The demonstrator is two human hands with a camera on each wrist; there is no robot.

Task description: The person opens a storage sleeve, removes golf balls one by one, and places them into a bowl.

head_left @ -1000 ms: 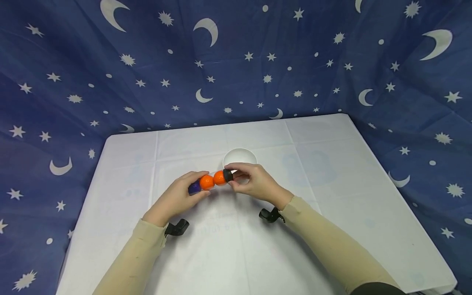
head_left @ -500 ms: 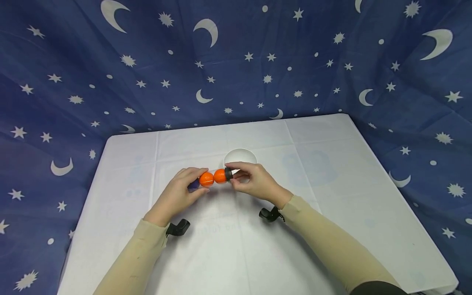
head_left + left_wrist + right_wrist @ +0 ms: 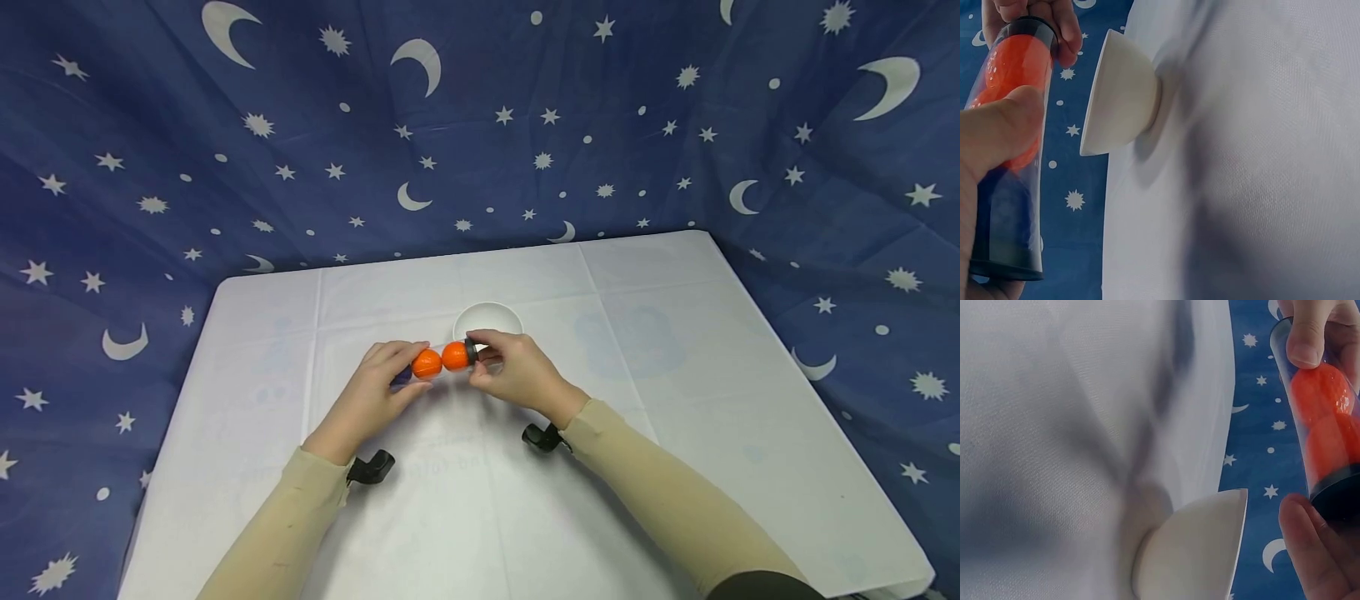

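A clear plastic tube (image 3: 1013, 119) with black end caps is held between both hands above the table. Inside it are two orange balls (image 3: 427, 364) and a dark blue ball (image 3: 1007, 209). My left hand (image 3: 367, 396) grips the tube around its blue end, thumb across the near side. The thumb and index finger of my right hand (image 3: 521, 371) pinch the black cap (image 3: 471, 351) at the other end. In the wrist views this cap sits against the tube's end. Just behind the hands stands a white bowl (image 3: 487, 315), upright on the table and partly hidden by the right hand.
A white cloth covers the table (image 3: 420, 517). Blue fabric (image 3: 480, 125) with moons and stars hangs behind and along both sides. A black wrist camera (image 3: 372, 467) sits on the left wrist, another camera (image 3: 542, 438) on the right.
Both hands and the tube have shifted slightly to the right. The left hand's fingers cover the tube's blue end a little more than before. The bowl has stayed in place.
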